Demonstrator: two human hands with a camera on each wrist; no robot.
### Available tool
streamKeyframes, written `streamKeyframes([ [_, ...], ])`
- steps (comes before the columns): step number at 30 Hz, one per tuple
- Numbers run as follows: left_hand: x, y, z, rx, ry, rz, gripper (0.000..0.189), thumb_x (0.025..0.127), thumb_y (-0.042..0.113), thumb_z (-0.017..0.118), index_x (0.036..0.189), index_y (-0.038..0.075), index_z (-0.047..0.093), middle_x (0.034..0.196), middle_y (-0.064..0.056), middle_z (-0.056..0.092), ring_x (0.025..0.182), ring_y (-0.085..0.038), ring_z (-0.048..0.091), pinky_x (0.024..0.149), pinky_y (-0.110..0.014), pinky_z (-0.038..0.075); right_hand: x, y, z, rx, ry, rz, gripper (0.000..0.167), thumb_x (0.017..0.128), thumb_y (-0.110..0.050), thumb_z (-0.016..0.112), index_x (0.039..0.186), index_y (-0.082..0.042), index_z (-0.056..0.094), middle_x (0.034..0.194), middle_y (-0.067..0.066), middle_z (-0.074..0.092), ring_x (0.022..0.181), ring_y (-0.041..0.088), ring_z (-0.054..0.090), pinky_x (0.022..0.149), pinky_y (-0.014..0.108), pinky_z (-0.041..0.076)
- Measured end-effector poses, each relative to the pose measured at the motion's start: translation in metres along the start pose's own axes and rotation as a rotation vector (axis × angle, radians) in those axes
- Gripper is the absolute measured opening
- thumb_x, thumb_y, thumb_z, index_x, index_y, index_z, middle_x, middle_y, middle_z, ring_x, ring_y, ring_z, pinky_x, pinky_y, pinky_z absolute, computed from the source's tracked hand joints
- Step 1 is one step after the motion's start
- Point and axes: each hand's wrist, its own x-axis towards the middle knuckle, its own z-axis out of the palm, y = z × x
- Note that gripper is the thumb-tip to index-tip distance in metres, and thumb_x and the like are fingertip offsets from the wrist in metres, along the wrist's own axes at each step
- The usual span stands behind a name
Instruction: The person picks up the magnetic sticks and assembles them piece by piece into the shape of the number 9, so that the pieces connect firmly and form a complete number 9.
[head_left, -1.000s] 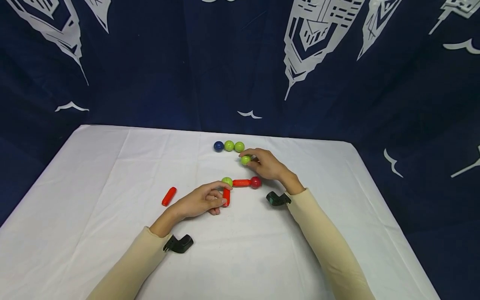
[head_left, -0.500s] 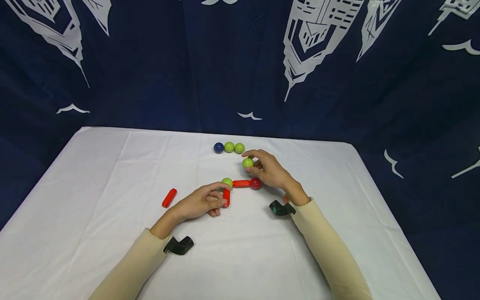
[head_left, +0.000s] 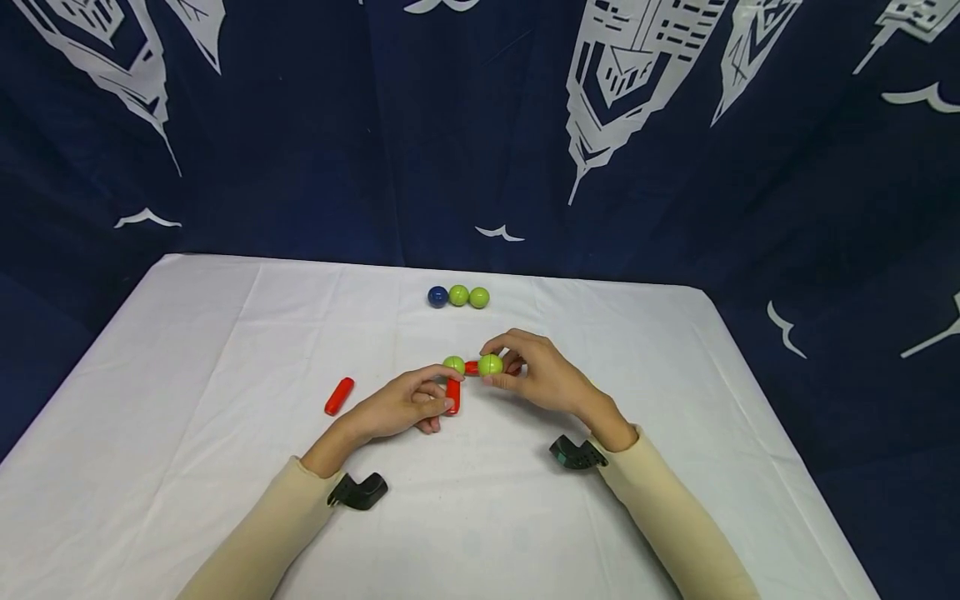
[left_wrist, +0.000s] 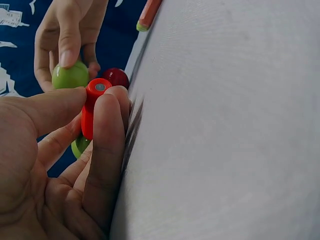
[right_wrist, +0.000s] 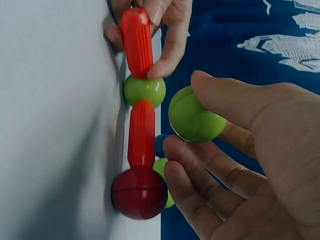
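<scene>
My left hand pinches a red magnetic rod between thumb and fingers. A green ball touches this rod's far end, and a second red rod runs from that ball to a dark red ball. The left wrist view shows a round grey spot on the held rod's near end. In my right hand another green ball is held by thumb and fingertips. It is above the second rod and apart from it; in the head view it covers part of that rod, and the hand mostly hides the dark red ball.
At the back of the white table a blue ball and two green balls sit in a row. A loose red rod lies left of my left hand. An orange-red rod with a yellow-green end shows in the left wrist view.
My right hand has brought its green ball toward me, from near the back row to over the second rod. My left hand has kept its place and its grip on the rod.
</scene>
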Motion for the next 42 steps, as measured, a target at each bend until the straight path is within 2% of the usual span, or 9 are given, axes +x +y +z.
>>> streamKeyframes([
  [5, 0.001, 0.0, 0.001, -0.001, -0.01, 0.008, 0.041, 0.102, 0.013, 0.057, 0.142, 0.008, 0.048, 0.099, -0.011, 0.065, 0.072, -0.016, 0.064, 0.068, -0.026, 0.056, -0.005, -0.007, 0.004, 0.021, -0.063, -0.05, 0.035, 0.087, -0.014, 0.079, 0.119, -0.007, 0.066, 0.111, -0.001, 0.066, 0.091, 0.015, 0.064, 0.083, 0.036, 0.057],
  [11, 0.001, -0.001, 0.003, -0.016, -0.015, 0.011, 0.039, 0.102, 0.012, 0.057, 0.141, 0.009, 0.049, 0.098, -0.01, 0.065, 0.072, -0.016, 0.064, 0.068, -0.027, 0.057, -0.008, -0.014, 0.014, -0.007, -0.126, -0.07, 0.033, 0.087, -0.014, 0.078, 0.117, -0.008, 0.064, 0.112, 0.0, 0.066, 0.092, 0.01, 0.063, 0.085, 0.03, 0.056],
  [19, 0.0, -0.001, 0.004, -0.013, -0.017, 0.014, 0.042, 0.101, 0.012, 0.058, 0.142, 0.009, 0.048, 0.099, -0.01, 0.065, 0.071, -0.015, 0.064, 0.068, -0.026, 0.057, -0.011, -0.022, 0.026, -0.021, -0.179, -0.066, 0.033, 0.081, -0.021, 0.085, 0.106, -0.016, 0.064, 0.102, -0.011, 0.065, 0.091, 0.006, 0.063, 0.089, 0.03, 0.052],
  [23, 0.002, -0.001, 0.004, -0.002, -0.02, 0.036, 0.043, 0.102, 0.012, 0.058, 0.142, 0.008, 0.048, 0.099, -0.009, 0.066, 0.072, -0.014, 0.064, 0.068, -0.026, 0.057, -0.011, -0.028, 0.032, -0.014, -0.209, -0.078, 0.033, 0.08, -0.023, 0.086, 0.104, -0.016, 0.063, 0.097, -0.011, 0.063, 0.089, 0.006, 0.062, 0.084, 0.026, 0.054],
  [29, 0.002, 0.001, 0.002, -0.003, -0.026, 0.037, 0.043, 0.102, 0.012, 0.057, 0.144, 0.008, 0.046, 0.099, -0.008, 0.066, 0.076, -0.014, 0.065, 0.07, -0.027, 0.057, -0.011, -0.033, 0.037, -0.022, -0.197, -0.1, 0.035, 0.08, -0.022, 0.086, 0.104, -0.013, 0.063, 0.095, -0.008, 0.062, 0.088, 0.007, 0.062, 0.082, 0.026, 0.055],
  [36, -0.001, 0.002, -0.001, 0.005, -0.019, 0.026, 0.046, 0.102, 0.012, 0.058, 0.146, 0.008, 0.044, 0.107, -0.011, 0.068, 0.079, -0.015, 0.065, 0.072, -0.025, 0.057, -0.008, -0.035, 0.042, -0.067, -0.192, -0.122, 0.034, 0.08, -0.022, 0.086, 0.105, -0.014, 0.063, 0.097, -0.008, 0.061, 0.088, 0.004, 0.06, 0.082, 0.024, 0.054],
  [42, -0.002, 0.003, -0.002, 0.006, -0.016, 0.019, 0.047, 0.102, 0.014, 0.058, 0.146, 0.008, 0.044, 0.108, -0.011, 0.068, 0.078, -0.014, 0.064, 0.071, -0.025, 0.057, -0.006, -0.036, 0.044, -0.074, -0.198, -0.124, 0.032, 0.081, -0.022, 0.085, 0.103, -0.013, 0.063, 0.096, -0.007, 0.061, 0.086, 0.009, 0.062, 0.081, 0.024, 0.054],
])
